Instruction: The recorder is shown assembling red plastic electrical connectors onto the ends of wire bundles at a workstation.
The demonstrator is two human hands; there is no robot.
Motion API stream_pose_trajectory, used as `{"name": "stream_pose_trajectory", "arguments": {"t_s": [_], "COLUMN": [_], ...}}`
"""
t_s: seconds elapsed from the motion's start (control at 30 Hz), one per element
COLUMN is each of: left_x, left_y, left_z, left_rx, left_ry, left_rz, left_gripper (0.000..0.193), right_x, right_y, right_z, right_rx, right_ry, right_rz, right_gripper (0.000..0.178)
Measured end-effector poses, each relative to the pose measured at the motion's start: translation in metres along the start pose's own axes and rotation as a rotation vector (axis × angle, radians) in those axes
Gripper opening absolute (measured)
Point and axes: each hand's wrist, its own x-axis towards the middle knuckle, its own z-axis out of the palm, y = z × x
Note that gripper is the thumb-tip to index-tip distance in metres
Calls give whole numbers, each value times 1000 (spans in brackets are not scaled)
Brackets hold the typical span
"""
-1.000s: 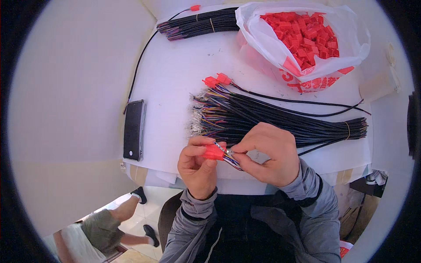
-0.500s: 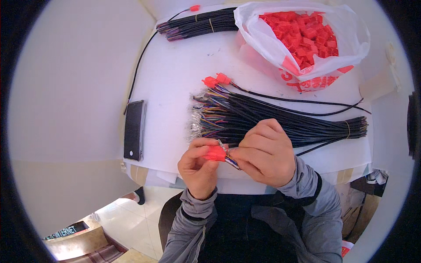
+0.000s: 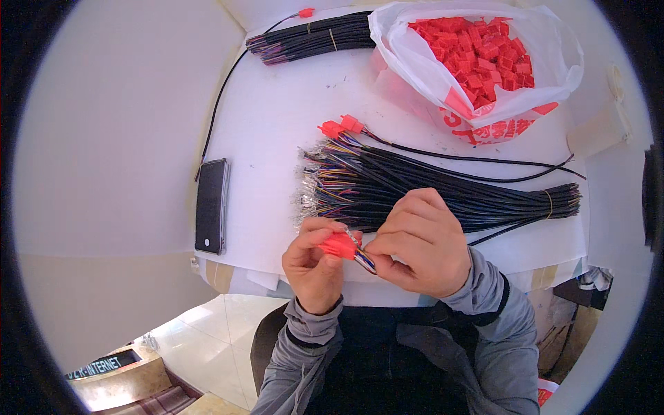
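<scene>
Between the thumb and fingers of my left hand [image 3: 312, 273] is a red plastic connector housing [image 3: 337, 245]. Several thin coloured wires [image 3: 364, 261] run out of its right side. My right hand [image 3: 425, 238] is closed in a pinch on a wire just right of the housing. A small metal terminal [image 3: 351, 236] shows at the housing's upper edge. Behind both hands lies a bundle of black cables [image 3: 443, 183], its stripped, terminal-tipped ends fanning out leftward. Two red connectors [image 3: 342, 127] sit on cable ends at the bundle's upper left.
A white plastic bag [image 3: 394, 76] full of red housings [image 3: 484, 59] stands at the back right. Another tied cable bundle [image 3: 318, 36] lies at the back left. A phone [image 3: 211, 206] rests by the table's left edge. A pale box-shaped object [image 3: 598, 131] stands at right.
The housing in my left hand has tilted slightly, and my right hand has shifted a little to the right. A foot seen on the floor at left is gone from view.
</scene>
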Motion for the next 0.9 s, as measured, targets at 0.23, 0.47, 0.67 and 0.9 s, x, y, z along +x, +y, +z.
{"name": "stream_pose_trajectory", "arguments": {"t_s": [0.23, 0.47, 0.67, 0.9], "left_x": [0, -1, 0, 1], "left_y": [0, -1, 1, 1], "left_z": [-1, -7, -5, -2], "left_rx": [34, 104, -55, -31], "left_ry": [-10, -21, -1, -17], "left_rz": [-5, -32, -96, -53], "left_gripper": [30, 31, 30, 28], "right_x": [-1, -1, 3, 1], "right_y": [0, 2, -2, -2], "right_z": [2, 2, -7, -1], "right_rx": [21, 67, 177, 70], "right_ry": [16, -11, -22, -36], "right_rz": [-39, -29, 187, 69], "right_gripper": [22, 21, 15, 18]}}
